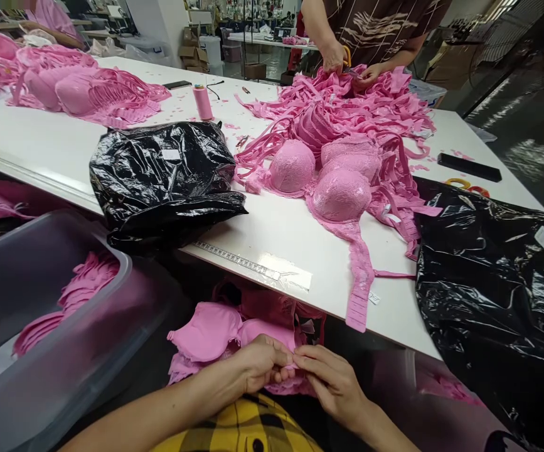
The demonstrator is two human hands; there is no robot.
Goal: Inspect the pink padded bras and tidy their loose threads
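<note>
- Our checked shirt (pixel 236 427) sits nearest, in front of the table (pixel 276 229).
- Below the table's edge, our left hand (pixel 265 364) and right hand (pixel 332 380) pinch the pink bra (pixel 261 329), close together.
- We'd best hold the bra taut without stretching it, keeping lace clear of the table's edge.

The person's left hand (pixel 263 365) and right hand (pixel 334 382) pinch together a pink padded fabric bra (pixel 206 333), close to the edge of a long white table (pixel 272 229). On this table, pink lace bras (pixel 342 193) lie between two shiny black plastic bags (pixel 161 169).
</note>
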